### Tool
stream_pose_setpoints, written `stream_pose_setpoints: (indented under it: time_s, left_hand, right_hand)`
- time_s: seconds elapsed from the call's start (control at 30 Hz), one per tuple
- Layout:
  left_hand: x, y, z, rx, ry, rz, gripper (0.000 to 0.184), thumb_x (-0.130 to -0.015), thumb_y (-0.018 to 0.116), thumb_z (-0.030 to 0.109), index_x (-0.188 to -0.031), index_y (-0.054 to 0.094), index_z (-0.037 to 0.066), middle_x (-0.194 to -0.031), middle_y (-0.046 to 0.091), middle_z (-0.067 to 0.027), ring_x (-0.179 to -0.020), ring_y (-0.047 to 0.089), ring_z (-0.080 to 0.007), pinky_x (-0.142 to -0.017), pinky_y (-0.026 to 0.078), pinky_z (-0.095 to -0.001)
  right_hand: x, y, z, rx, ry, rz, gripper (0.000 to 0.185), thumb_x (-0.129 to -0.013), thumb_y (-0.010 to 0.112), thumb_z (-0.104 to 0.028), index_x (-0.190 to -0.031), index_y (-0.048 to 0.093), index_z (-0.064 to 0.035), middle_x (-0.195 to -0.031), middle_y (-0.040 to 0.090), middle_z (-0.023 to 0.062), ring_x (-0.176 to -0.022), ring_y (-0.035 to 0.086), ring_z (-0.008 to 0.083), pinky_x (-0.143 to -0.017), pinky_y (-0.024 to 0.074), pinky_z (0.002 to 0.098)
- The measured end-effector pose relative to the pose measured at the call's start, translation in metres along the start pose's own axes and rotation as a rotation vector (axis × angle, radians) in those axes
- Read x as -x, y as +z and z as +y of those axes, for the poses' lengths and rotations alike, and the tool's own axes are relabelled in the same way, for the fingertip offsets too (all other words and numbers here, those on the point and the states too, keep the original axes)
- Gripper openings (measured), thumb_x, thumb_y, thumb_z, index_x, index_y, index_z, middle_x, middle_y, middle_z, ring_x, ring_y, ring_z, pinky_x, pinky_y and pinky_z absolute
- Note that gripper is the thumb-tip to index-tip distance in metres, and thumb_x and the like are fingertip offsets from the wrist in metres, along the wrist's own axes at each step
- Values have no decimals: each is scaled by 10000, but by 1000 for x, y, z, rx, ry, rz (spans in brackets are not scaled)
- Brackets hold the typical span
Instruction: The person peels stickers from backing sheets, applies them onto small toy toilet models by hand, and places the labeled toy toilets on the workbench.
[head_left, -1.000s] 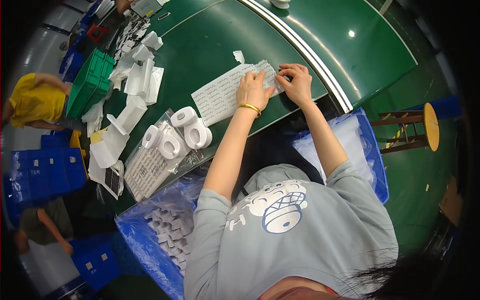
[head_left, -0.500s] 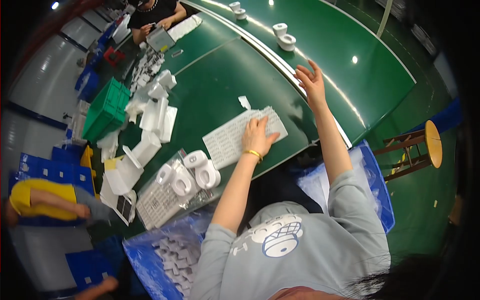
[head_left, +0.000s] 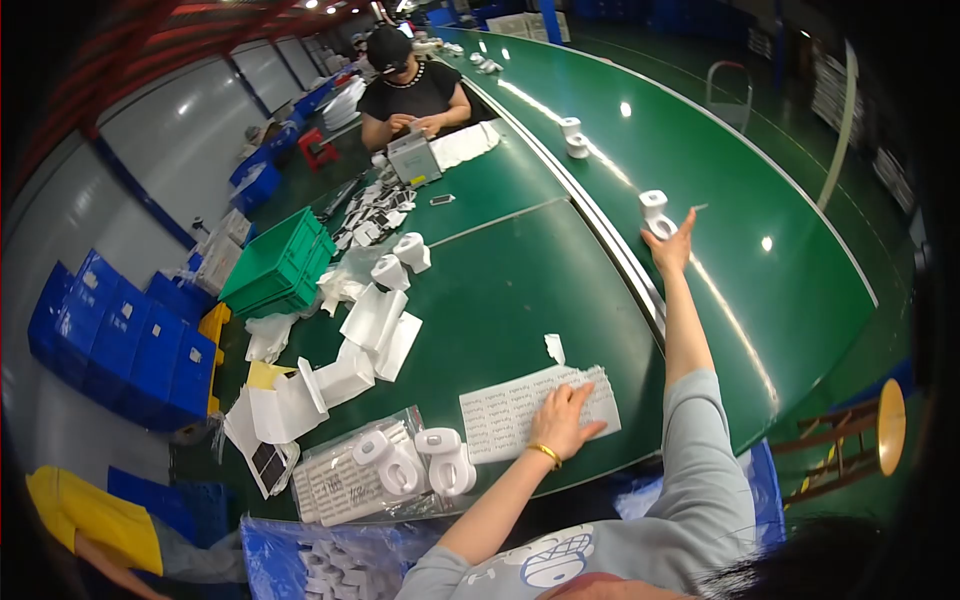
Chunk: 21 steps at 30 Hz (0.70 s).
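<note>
Beyond the printed sheet [head_left: 495, 420] and to its right stretches the long green surface [head_left: 740, 220]; under the sheet lies the green desk [head_left: 500, 260]. Green crates [head_left: 285, 262] stand well apart, at its far left. Just left of the sheet is a clear bag of printed sheets [head_left: 325, 480], with white ringed pieces [head_left: 452, 472] at its right end.

The left hand [head_left: 562, 420] lies over the sheet, fingers spread. Well past the sheet, the right hand [head_left: 672, 248] is at a white two-part piece [head_left: 652, 205] on the long surface, thumb and fingers apart about its ring – whether they press on it, I cannot tell. Caught by the ring alone, it could twist or tip, its upper part being unsupported. The long reach could also drag the sheet – the left palm's weight would do it – into the torn scrap [head_left: 555, 349] just beyond its far edge.
</note>
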<state>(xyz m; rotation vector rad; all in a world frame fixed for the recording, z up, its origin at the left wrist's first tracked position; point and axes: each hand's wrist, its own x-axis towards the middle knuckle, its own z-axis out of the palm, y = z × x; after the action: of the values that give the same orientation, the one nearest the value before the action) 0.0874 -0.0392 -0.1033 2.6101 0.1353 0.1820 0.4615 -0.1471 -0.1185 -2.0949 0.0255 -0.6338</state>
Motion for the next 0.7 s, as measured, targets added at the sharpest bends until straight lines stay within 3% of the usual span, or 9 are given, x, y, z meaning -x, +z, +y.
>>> stream_pose_setpoints:
  time_s: [0.1, 0.2, 0.33, 0.5, 0.53, 0.63, 0.67, 0.7]
  left_hand:
    - [-1, 3, -3, 3, 0, 12, 614, -746, 709, 432, -1265, 518, 164, -1024, 497, -85, -972, 523, -279, -817, 469, -403]
    - [0, 0, 0, 2, -13, -1, 621, -747, 708, 440, -1266, 517, 159, -1022, 494, -82, -978, 524, -273, -823, 472, -399]
    - [1, -1, 1, 3, -1, 11, 608, -759, 703, 422, -1264, 517, 139, -1029, 500, -85, -975, 526, -273, -811, 478, -402]
    - [-1, 11, -8, 133, 93, 134, 570, -790, 684, 389, -1257, 519, 108, -1057, 524, -105, -939, 558, -292, -795, 487, -402]
    - [0, -1, -1, 256, 30, 105, 501, -802, 693, 297, -1224, 529, 84, -1081, 532, -110, -925, 583, -271, -788, 503, -371]
    - [9, -26, 15, 509, 20, 346, 471, -792, 709, 177, -1205, 518, 53, -1104, 527, -116, -940, 588, -248, -806, 515, -341]
    - [15, -41, 26, 574, 86, 527, 473, -781, 716, 104, -1195, 500, 23, -1119, 523, -133, -957, 587, -242, -798, 531, -330]
    - [23, -53, 34, 613, 153, 694, 484, -791, 715, 115, -1203, 483, 12, -1140, 509, -149, -1009, 574, -247, -783, 543, -335]
  right_hand:
    - [-5, 11, 11, 43, 12, -19, 1102, -651, 817, -295, -1458, 79, -158, -1372, 426, 209, -1192, 479, 388, -982, 408, 445]
    - [-4, 8, 12, 48, 9, -24, 1056, -675, 790, -293, -1454, 93, -144, -1293, 513, 176, -1122, 536, 376, -927, 440, 439]
    - [17, -16, -14, -82, 2, 88, 1024, -684, 774, -313, -1445, 119, -117, -1058, 636, 150, -962, 610, 363, -829, 468, 435]
    - [96, -98, -72, -410, -127, -165, 1060, -653, 793, -208, -1455, 106, -117, -1065, 619, 153, -959, 622, 295, -853, 477, 379]
    - [120, -120, -83, -510, -136, -235, 1074, -645, 791, -161, -1460, 92, -117, -1070, 604, 154, -948, 616, 270, -843, 477, 356]
    - [194, -179, -102, -530, -243, -296, 1089, -632, 793, -88, -1458, 83, -81, -1041, 602, 149, -924, 617, 240, -825, 483, 335]
    - [218, -192, -100, -507, -292, -294, 1082, -630, 797, -95, -1449, 90, -59, -1040, 600, 156, -918, 617, 240, -819, 484, 334]
    - [241, -203, -99, -488, -339, -292, 1077, -628, 802, -102, -1439, 96, -37, -1038, 599, 163, -912, 616, 239, -814, 485, 334]
